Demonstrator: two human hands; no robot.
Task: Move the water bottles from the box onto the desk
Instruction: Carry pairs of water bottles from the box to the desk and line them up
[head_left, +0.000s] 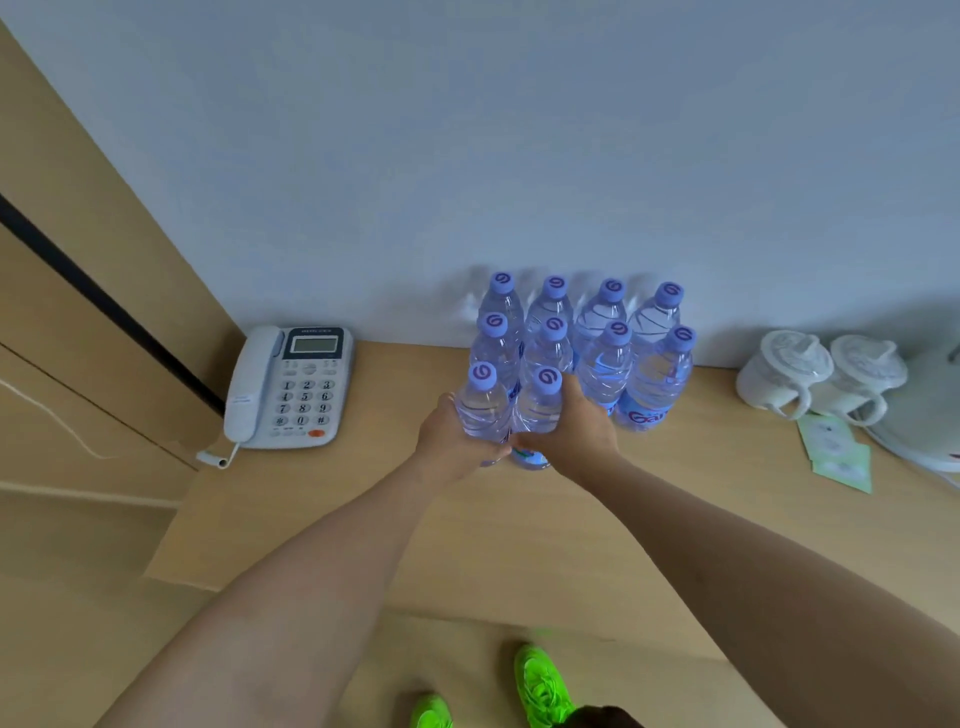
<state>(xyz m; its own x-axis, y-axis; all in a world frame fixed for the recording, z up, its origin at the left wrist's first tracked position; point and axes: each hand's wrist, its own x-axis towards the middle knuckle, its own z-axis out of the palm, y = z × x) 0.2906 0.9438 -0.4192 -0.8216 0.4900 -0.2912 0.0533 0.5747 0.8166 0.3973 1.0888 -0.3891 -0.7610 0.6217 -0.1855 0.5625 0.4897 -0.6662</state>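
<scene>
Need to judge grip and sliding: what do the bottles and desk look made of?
Bottles: clear thin plastic, glossy, ribbed walls showing water inside; caps opaque matte purple plastic. Desk: pale wood-look top, smooth, faint sheen, probably laminate, though that is uncertain.

A light wooden desk (519, 530) stands against a pale wall. A cluster of upright water bottles (602, 358) sits at its back edge, touching one another. Left of the bottles lies a white telephone (291, 387). Right of the bottles stand two white lidded cups (821, 376), with green packets (839, 454) just in front of them.
</scene>
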